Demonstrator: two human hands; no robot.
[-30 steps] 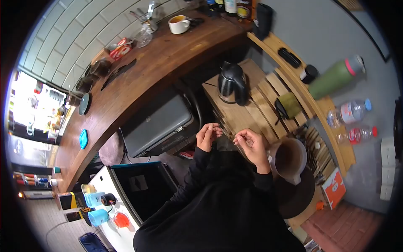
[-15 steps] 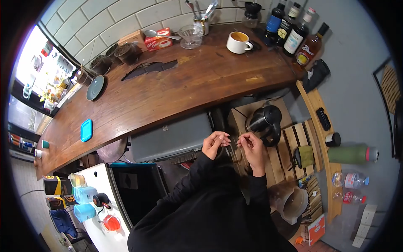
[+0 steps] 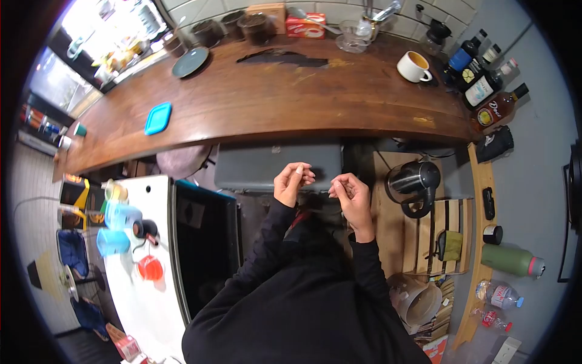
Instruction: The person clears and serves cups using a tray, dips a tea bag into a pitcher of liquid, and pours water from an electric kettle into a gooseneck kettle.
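Note:
My left hand point(image 3: 293, 183) is raised in front of my body, below the front edge of the wooden counter point(image 3: 242, 109). Its fingers curl loosely, with the tips a little apart, and I see nothing in it. Facing it at about the same height is my right hand point(image 3: 353, 200), also half curled, thumb up, holding nothing visible. A small gap separates the two hands. Nearest to the right hand is a black kettle point(image 3: 412, 185) on a wooden surface; neither hand touches it. Behind the left hand lies a dark grey case point(image 3: 276, 167) under the counter.
On the counter are a white mug point(image 3: 412, 67), a glass dripper point(image 3: 353, 39), a blue lid point(image 3: 158, 118), a grey plate point(image 3: 190, 62) and several bottles point(image 3: 485, 88). A slatted rack point(image 3: 418, 236) and a plastic pitcher point(image 3: 415, 303) are at right, a white-topped fridge point(image 3: 145, 200) at left.
My view has turned, so the counter and its things now sit further right and higher. My hands have moved slightly apart, and their fingers look a bit looser.

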